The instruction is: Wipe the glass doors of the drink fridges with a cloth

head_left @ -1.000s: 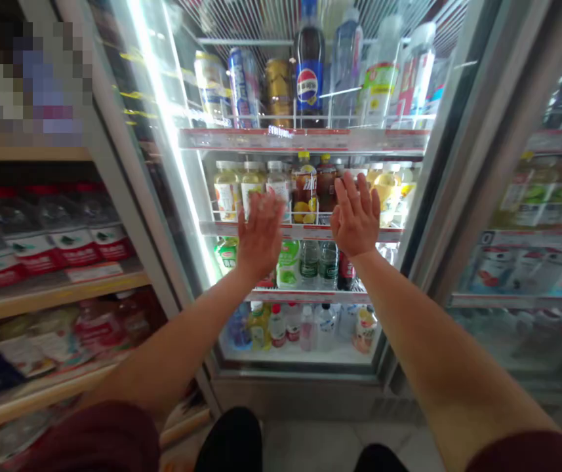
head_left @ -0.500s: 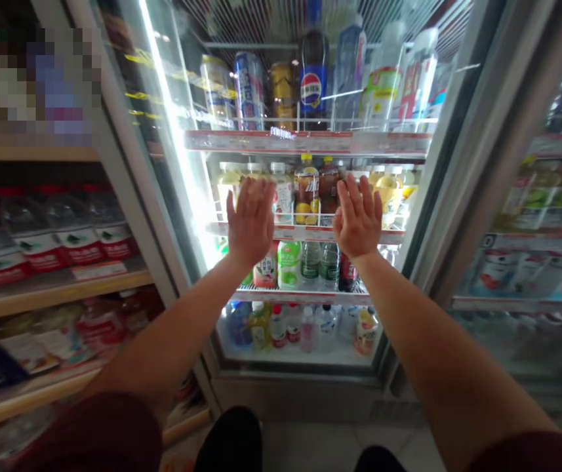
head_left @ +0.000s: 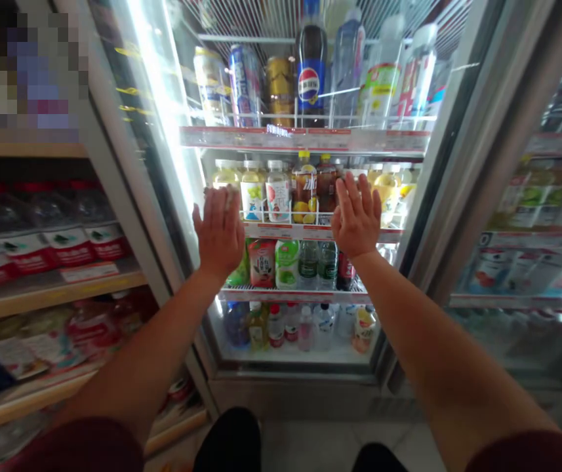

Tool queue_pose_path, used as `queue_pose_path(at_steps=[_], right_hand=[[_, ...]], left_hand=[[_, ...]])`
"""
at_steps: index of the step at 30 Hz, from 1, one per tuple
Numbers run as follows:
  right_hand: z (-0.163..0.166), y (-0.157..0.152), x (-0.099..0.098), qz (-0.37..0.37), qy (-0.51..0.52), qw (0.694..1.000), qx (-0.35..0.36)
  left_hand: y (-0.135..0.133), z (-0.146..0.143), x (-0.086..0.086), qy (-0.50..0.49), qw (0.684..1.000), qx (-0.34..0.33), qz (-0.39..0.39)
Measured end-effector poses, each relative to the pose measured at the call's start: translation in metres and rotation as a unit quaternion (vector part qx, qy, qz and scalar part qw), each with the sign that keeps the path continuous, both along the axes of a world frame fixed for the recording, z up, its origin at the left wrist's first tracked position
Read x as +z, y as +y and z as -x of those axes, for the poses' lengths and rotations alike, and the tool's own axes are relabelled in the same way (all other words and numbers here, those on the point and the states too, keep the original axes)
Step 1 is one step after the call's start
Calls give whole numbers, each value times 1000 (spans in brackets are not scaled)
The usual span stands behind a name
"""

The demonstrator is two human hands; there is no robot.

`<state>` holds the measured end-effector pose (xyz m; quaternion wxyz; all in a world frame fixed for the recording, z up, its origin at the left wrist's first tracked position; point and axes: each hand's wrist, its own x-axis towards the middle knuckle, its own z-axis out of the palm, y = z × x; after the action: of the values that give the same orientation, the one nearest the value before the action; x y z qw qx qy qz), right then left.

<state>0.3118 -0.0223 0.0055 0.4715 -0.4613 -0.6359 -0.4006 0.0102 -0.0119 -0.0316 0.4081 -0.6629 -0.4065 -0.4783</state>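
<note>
1. In the middle of the view, a lit fridge (head_left: 293,398) with bottles and cans is standing before the person, and both bare hands are hanging in front of its shelves.
2. At nine o'clock from the centre, the left hand (head_left: 220,236) is showing its back, wide and flat, with the fingers pointing up and the thumb standing out.
3. At one o'clock from this hand, a white-capped bottle (head_left: 252,191) is standing on the second shelf; at four o'clock, a red pack (head_left: 261,265) is standing one shelf lower.
4. At three o'clock from the centre, the right hand (head_left: 358,219) is also staying wide, its fingers straight and a little parted. Whether either hand is touching anything, I cannot tell.
5. At ten o'clock from the right hand, a yellow-capped bottle (head_left: 305,187) is standing between the two hands; at two o'clock, a pale yellow bottle (head_left: 389,191) is standing close.
6. Near twelve o'clock, on the top shelf, a cola bottle (head_left: 311,82) is standing beside a gold can (head_left: 281,88).
7. Far at nine o'clock, a wooden rack (head_left: 54,298) is holding red-capped bottles (head_left: 59,242).
</note>
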Motion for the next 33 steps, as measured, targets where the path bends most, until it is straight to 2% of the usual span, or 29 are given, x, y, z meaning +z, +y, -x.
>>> queue_pose_path(at_steps=[3, 4, 5, 6, 8, 11, 12, 13, 14, 15, 17, 19, 20, 21, 22, 23, 26, 27, 28, 29, 30, 31, 33], right_hand=[[0, -1, 0, 5, 6, 1000, 5], [0, -2, 1, 8, 7, 1000, 6], [1, -2, 1, 11, 9, 1000, 7], [1, -3, 1, 15, 10, 1000, 8], [2, -4, 2, 19, 11, 1000, 7], [2, -3, 1, 9, 8, 1000, -1], [2, -2, 0, 4, 5, 1000, -5], [2, -1, 0, -2, 2, 1000, -8], [1, 0, -1, -5, 0, 1000, -10], [1, 0, -1, -7, -2, 1000, -11], [0, 1, -2, -6, -6, 1000, -12], [0, 0, -1, 0, -5, 1000, -13], [0, 0, -1, 2, -6, 1000, -13], [0, 0, -1, 3, -6, 1000, -11], [0, 0, -1, 3, -7, 1000, -9], [-1, 0, -1, 2, -7, 1000, -7], [0, 0, -1, 0, -5, 1000, 2], [0, 1, -1, 3, -3, 1000, 4], [0, 1, -1, 6, -1, 1000, 4], [0, 1, -1, 8, 0, 1000, 3], [0, 1, -1, 8, 0, 1000, 1], [0, 1, -1, 5, 0, 1000, -1], [0, 1, -2, -4, -1, 1000, -5]], left_hand=[[-12, -7, -73, 165, 985, -51, 14], [-16, -8, -89, 226, 971, -71, 32], [-18, -7, -97, 271, 958, -84, 48], [-19, -5, -96, 291, 951, -88, 62], [-15, 2, -71, 251, 963, -71, 64], [-4, 9, -18, 80, 996, -21, 21], [-1, 7, -9, 34, 999, -15, 5], [1, 3, -8, 6, 1000, -15, -6], [1, -5, -15, 0, 1000, -19, -9], [-1, -15, -29, 16, 1000, -24, -4], [-6, -37, -71, 112, 993, -39, 21], [-13, -56, -108, 282, 955, -85, 28], [-15, -63, -117, 347, 932, -103, 28], [-16, -67, -117, 388, 914, -115, 26], [-16, -70, -109, 400, 908, -119, 25], [-14, -70, -93, 386, 915, -113, 23], [-7, -69, -24, 248, 966, -78, -9], [-5, -70, -6, 188, 980, -65, -19], [-4, -72, 5, 133, 989, -54, -23], [-3, -75, 8, 92, 995, -45, -21], [-4, -79, 3, 71, 997, -40, -16], [-5, -82, -9, 78, 996, -42, -13], [-10, -85, -43, 165, 984, -60, -9]])
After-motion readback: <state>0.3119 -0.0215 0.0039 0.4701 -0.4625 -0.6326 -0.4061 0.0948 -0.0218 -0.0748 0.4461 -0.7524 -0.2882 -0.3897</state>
